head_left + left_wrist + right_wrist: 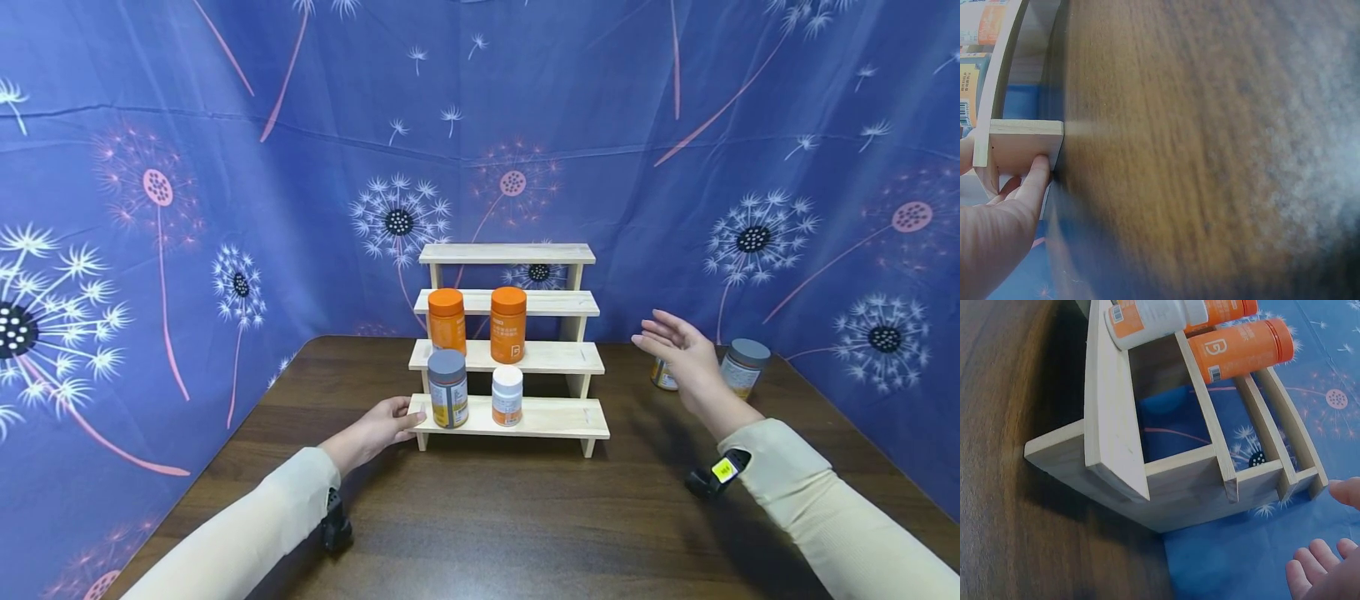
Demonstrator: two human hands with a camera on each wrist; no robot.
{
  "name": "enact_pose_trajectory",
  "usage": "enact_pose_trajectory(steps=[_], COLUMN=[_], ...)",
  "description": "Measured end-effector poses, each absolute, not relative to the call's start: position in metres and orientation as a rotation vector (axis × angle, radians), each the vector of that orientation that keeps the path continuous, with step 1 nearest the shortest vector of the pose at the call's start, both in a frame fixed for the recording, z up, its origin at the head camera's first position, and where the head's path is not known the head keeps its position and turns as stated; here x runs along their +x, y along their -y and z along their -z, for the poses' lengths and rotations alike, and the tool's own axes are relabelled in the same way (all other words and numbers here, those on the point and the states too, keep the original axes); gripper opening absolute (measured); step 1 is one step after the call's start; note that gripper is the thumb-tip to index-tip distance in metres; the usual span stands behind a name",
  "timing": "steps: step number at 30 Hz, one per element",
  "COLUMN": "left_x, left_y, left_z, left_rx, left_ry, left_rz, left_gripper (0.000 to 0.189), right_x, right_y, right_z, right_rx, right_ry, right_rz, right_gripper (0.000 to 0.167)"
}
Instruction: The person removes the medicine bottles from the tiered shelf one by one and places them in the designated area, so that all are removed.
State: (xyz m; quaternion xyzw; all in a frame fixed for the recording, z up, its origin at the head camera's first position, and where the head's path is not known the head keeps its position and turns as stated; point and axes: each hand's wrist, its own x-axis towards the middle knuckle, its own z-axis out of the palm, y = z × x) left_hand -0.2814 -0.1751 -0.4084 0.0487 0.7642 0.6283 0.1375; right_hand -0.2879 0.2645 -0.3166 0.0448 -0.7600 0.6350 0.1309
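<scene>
My left hand (381, 425) grips the left end of the lowest step of a wooden tiered display rack (547, 417). In the left wrist view its thumb lies over the step's edge and its fingers touch the end support (1025, 147). To the right of the rack, my right hand (686, 360) is raised with fingers extended, holding nothing. Behind it stand two grey-lidded jars, one partly hidden by the hand (663, 375) and one just right of it (744, 367). The lowest step bears a grey-lidded jar (447, 392) and a small white bottle (507, 398); two orange bottles (508, 329) stand one step higher.
The rack's upper two steps (507, 253) hold nothing. A dark brown wooden table (480, 525) lies under everything. Blue cloth with dandelion prints (300, 200) hangs behind and along both sides.
</scene>
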Motion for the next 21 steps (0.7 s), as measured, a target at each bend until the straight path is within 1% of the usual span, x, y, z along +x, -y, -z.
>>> enact_pose_trajectory(steps=[12,21], left_x=[-0.284,-0.284], left_y=[0.174,0.176], left_z=[0.411,0.410], left_rx=[0.119,0.118], left_ry=[-2.197,-2.207], left_rz=[-1.829,-1.811], left_gripper=[0.048,0.047], right_x=[-0.289,-0.291], right_y=[-0.251,-0.239], right_z=[0.316,0.311], right_rx=[0.196,0.157], right_ry=[2.254,2.346], right_rz=[-1.837,-1.813], right_gripper=[0.075,0.073])
